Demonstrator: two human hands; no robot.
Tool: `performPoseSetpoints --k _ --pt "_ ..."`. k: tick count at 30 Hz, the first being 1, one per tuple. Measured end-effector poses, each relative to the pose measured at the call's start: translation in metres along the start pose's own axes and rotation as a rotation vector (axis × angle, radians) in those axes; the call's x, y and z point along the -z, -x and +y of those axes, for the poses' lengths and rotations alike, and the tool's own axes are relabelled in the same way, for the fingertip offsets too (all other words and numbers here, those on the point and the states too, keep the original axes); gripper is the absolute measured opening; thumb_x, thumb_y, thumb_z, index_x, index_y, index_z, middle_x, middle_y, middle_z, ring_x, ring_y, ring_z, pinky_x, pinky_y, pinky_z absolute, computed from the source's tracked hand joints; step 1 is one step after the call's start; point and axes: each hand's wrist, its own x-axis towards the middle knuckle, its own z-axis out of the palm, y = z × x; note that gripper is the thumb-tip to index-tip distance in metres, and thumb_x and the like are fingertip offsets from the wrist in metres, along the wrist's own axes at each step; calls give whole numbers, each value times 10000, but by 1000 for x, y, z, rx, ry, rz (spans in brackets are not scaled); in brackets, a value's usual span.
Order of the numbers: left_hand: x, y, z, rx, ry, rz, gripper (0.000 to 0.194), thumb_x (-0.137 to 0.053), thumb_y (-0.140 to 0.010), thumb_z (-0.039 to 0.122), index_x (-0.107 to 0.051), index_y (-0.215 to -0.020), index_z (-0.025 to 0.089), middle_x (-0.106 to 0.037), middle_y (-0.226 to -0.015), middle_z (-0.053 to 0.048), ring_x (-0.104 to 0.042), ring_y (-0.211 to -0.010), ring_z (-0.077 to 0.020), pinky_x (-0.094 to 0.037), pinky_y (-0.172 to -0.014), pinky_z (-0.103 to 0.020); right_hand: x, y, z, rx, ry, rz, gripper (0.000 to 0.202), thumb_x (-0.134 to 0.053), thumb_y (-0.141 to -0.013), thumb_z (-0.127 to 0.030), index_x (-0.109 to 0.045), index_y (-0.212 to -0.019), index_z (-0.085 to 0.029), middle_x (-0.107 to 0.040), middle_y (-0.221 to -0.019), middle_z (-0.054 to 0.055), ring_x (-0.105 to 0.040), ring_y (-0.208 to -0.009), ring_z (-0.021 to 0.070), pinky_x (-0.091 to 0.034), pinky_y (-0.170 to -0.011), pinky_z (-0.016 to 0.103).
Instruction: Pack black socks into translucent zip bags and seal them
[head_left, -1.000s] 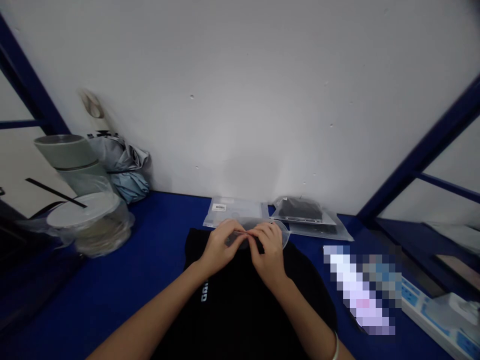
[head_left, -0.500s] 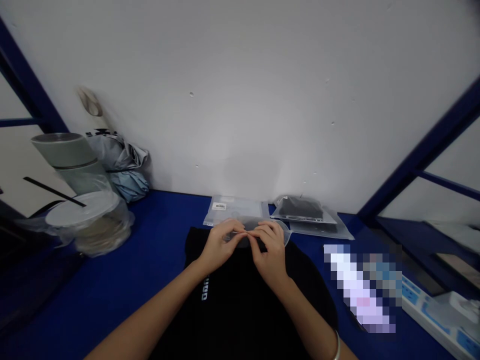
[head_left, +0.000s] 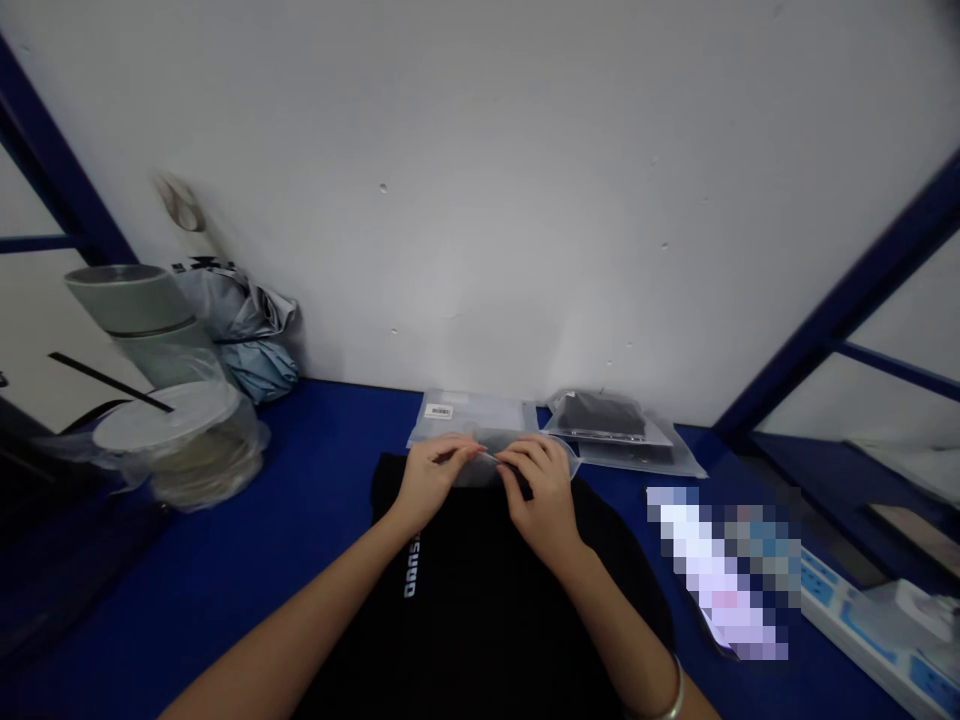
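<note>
A translucent plastic bag (head_left: 480,472) is held up at its top edge between my two hands, above the far end of a black cloth item (head_left: 487,600) with white lettering. My left hand (head_left: 439,480) pinches the edge on the left, thumb against fingers. My right hand (head_left: 538,490) pinches the same edge on the right, its fingertips a short way from the left ones. Whether anything lies inside the bag cannot be made out. Right behind the hands is a flat clear packet (head_left: 480,408) with a barcode label.
Packets with dark contents (head_left: 607,418) lie at the back right by the wall. A phone (head_left: 716,580) and a power strip (head_left: 855,620) are on the right. At the left stand a lidded cup with a straw (head_left: 169,415), a green tumbler (head_left: 139,320) and a folded umbrella (head_left: 259,370).
My left hand has slid left along the bag's edge, so the fingertips are now apart where they met before. My right hand stays nearly in place.
</note>
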Motion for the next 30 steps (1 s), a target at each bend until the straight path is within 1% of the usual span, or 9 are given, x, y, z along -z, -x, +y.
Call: performPoseSetpoints --k 2,3,6,9,11,15,19,22,30 --pt "1 -1 -2 -64 -58 -5 156 -542 -771 197 -660 -676 160 -674 -701 -29 -623 -678 -144 -500 -647 -248 -1 0 0 -15 -9 -6 112 -503 -790 -151 -595 -822 -207 -607 -813 19 -499 -886 176 -358 -854 384" --pt "2 -1 -3 -121 -98 -6 154 -535 -777 192 -652 -683 157 -667 -699 -32 -616 -678 -142 -497 -648 -252 -1 0 0 -23 -13 -4 107 -504 -790 -152 -595 -813 -205 -605 -806 18 -501 -874 172 -363 -842 376" --pt "5 0 -4 -352 -246 -26 101 -535 -779 169 -627 -741 153 -646 -724 -39 -591 -712 -141 -488 -680 -275 -2 1 -1 -38 -21 6 96 -509 -789 -156 -596 -798 -197 -605 -795 19 -505 -856 166 -367 -824 364" --pt "7 2 -4 -547 -411 -104 97 -543 -772 158 -614 -837 169 -640 -794 -43 -568 -800 -157 -480 -739 -306 -3 2 -2 -53 -26 0 96 -509 -790 -159 -599 -798 -192 -607 -797 22 -505 -851 165 -366 -817 362" --pt "6 3 -3 -603 -485 -136 129 -523 -784 153 -604 -882 177 -637 -823 -42 -553 -844 -164 -475 -771 -324 -3 2 -3 -59 -27 -8 101 -507 -791 -160 -603 -799 -190 -609 -801 23 -505 -846 165 -366 -809 362" --pt "3 4 -1 -580 -507 -125 129 -491 -802 135 -590 -878 168 -627 -810 -41 -544 -837 -161 -474 -771 -326 -4 2 -5 -79 -34 3 102 -517 -785 -160 -614 -785 -190 -612 -787 24 -506 -831 168 -370 -800 367" --pt "4 3 0 -527 -480 -167 98 -492 -807 139 -581 -839 165 -615 -800 -39 -540 -809 -153 -468 -752 -309 -4 2 -5 -106 -66 25 107 -533 -773 -163 -628 -754 -206 -614 -745 12 -513 -801 166 -376 -788 371" --pt "4 3 -1 -515 -465 -186 102 -478 -813 134 -575 -824 162 -606 -790 -41 -541 -794 -151 -465 -730 -299 -4 1 -5 -110 -84 28 109 -547 -766 -161 -638 -736 -213 -616 -726 4 -517 -783 161 -378 -775 366" --pt "1 7 -1 -459 -408 -205 114 -457 -813 111 -562 -797 152 -593 -781 -51 -542 -786 -149 -459 -706 -282 -2 0 -6 -29 -47 47 112 -560 -753 -134 -644 -736 -205 -626 -705 -8 -516 -757 146 -364 -753 357"
